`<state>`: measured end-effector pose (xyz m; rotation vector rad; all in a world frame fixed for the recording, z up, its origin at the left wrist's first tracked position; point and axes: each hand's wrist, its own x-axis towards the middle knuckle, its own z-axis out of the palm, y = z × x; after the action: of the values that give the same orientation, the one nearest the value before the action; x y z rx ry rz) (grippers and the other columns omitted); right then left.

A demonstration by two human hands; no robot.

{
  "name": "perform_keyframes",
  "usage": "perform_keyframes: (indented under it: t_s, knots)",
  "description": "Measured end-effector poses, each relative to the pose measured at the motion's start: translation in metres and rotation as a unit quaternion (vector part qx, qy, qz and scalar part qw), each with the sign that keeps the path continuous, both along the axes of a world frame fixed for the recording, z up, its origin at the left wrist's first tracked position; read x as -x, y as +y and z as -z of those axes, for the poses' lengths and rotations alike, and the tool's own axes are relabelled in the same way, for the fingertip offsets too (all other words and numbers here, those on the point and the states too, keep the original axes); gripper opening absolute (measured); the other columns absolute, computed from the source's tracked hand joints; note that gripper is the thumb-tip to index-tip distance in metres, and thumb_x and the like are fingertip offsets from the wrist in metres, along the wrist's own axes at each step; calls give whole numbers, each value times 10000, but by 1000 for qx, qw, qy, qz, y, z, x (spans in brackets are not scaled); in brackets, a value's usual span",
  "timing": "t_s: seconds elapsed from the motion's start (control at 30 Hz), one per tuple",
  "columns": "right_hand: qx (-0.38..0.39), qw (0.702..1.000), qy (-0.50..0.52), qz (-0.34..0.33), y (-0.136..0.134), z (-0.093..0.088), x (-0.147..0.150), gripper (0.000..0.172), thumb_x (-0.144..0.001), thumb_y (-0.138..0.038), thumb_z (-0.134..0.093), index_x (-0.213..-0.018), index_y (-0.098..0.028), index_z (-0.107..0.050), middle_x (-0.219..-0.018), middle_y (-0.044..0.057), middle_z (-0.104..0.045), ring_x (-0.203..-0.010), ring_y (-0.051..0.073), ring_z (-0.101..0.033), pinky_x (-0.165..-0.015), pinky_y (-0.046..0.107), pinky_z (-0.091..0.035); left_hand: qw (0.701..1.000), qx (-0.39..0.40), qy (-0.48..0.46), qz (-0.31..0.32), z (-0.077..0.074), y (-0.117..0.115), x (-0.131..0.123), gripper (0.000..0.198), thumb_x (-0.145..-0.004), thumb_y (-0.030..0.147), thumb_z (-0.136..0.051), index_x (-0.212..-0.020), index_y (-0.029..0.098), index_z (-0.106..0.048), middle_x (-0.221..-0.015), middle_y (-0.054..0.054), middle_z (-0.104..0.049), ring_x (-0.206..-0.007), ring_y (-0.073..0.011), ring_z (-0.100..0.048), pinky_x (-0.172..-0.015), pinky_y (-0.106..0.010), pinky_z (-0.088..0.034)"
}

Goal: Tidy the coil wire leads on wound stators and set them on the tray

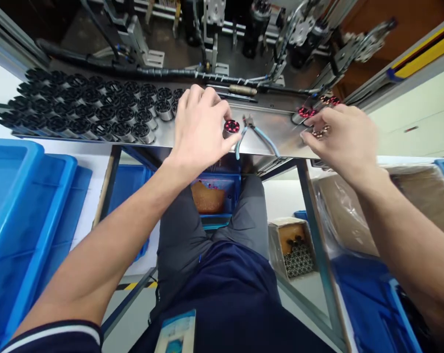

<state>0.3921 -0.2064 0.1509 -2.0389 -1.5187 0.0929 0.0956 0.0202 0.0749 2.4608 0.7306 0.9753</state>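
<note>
My left hand (202,125) is closed, thumb and fingers around a small motor stator (231,127), a metal cylinder with a black slotted top and red-lit windings. It stands upright at the bench's front edge. To its right lie cutting pliers (257,135) with light blue handles, jaws pointing away from me. My right hand (341,137), slightly blurred, curls its thumb and fingers around a copper-wound stator (321,131) at the right end of the bench. Another red-lit stator (303,114) stands just left of those fingers. My right fingers partly hide the stators there.
Several rows of black-topped cylinders (106,113) fill the bench's left side. Machine fixtures (214,44) and a black cable bundle (152,72) run behind. Blue bins (60,196) stand at left. Below are a blue crate (231,184) and a box of metal parts (298,257).
</note>
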Motion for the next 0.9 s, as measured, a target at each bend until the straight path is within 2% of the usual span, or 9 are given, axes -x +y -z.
perform_keyframes:
  t_s: [0.07, 0.17, 0.3, 0.43, 0.53, 0.6, 0.7, 0.8, 0.9]
  knots:
    - [-11, 999, -30, 11, 21, 8, -24, 341, -1034, -484, -1001, -1019, -307, -709, -1126, 119, -749, -1229, 317, -567, -1056, 424, -570, 1000, -12, 7, -27, 8, 19, -20, 685, -891, 853, -1021, -985, 239, -731, -1461, -115, -803, -1509, -418, -522, -1542, -803, -298]
    - [-7, 999, -49, 23, 43, 22, -45, 427, -970, -404, -1033, -946, -293, -621, -1103, 111, -721, -1212, 291, -556, -1090, 405, -539, 996, -48, 25, -66, 5, 14, -22, 601, -970, 755, -979, -1182, 230, -778, -1596, -132, -776, -1583, -460, -552, -1550, -836, -254]
    - [28, 995, -86, 37, 62, 36, -58, 364, -967, -300, -1020, -906, -253, -664, -1096, 109, -738, -1146, 263, -587, -1124, 422, -555, 994, -81, 11, -74, -16, -31, 10, 695, -992, 609, -1003, -1540, 263, -752, -1729, -146, -740, -1636, -502, -620, -1560, -874, -258]
    - [32, 989, -136, 55, 70, 27, -49, 342, -970, -245, -1010, -883, -228, -680, -1302, 190, -822, -1320, 337, -669, -1259, 569, -579, 989, -124, -20, -84, -35, -88, 50, 595, -1007, 407, -1000, -1545, 296, -769, -1695, -142, -793, -1605, -499, -710, -1526, -855, -393]
    - [-24, 989, -149, 11, 52, 1, 1, 226, -1013, -310, -985, -1029, -219, -779, -1520, 217, -827, -1515, 437, -690, -1360, 732, -551, 990, -110, -38, -80, -36, -122, 69, 523, -1063, 343, -972, -1539, 282, -764, -1540, -104, -889, -1481, -424, -823, -1498, -749, -503]
    - [-56, 989, -112, -77, 25, -20, 55, 234, -1036, -416, -978, -1143, -267, -832, -1628, 184, -813, -1544, 465, -751, -1359, 764, -588, 991, -84, -77, -63, -31, -138, 74, 520, -1099, 327, -964, -1568, 262, -748, -1462, -81, -927, -1386, -357, -884, -1468, -644, -572]
    - [-22, 987, -10, -159, -17, -41, 137, 113, -1104, -390, -888, -1175, -333, -820, -1738, 116, -776, -1683, 478, -716, -1374, 746, -623, 982, -57, -177, -29, -16, -156, 76, 503, -1167, 355, -926, -1616, 223, -742, -1470, -87, -942, -1324, -280, -926, -1385, -471, -653]
    - [-12, 980, 93, -178, -44, -33, 186, 176, -1046, -340, -969, -1171, -367, -848, -1713, 67, -796, -1656, 463, -742, -1391, 716, -641, 967, -28, -252, 13, 1, -168, 82, 389, -1228, 407, -858, -1542, 185, -809, -1377, -88, -965, -1256, -237, -944, -1223, -340, -712]
    - [-43, 950, 267, -154, -59, 1, 196, 577, -875, -373, -1156, -1386, -417, -893, -1730, 48, -780, -1701, 444, -694, -1491, 636, -588, 966, 60, -249, 34, 14, -175, 91, 358, -1206, 407, -898, -1479, 181, -844, -1317, -85, -969, -1155, -211, -942, -1087, -309, -731]
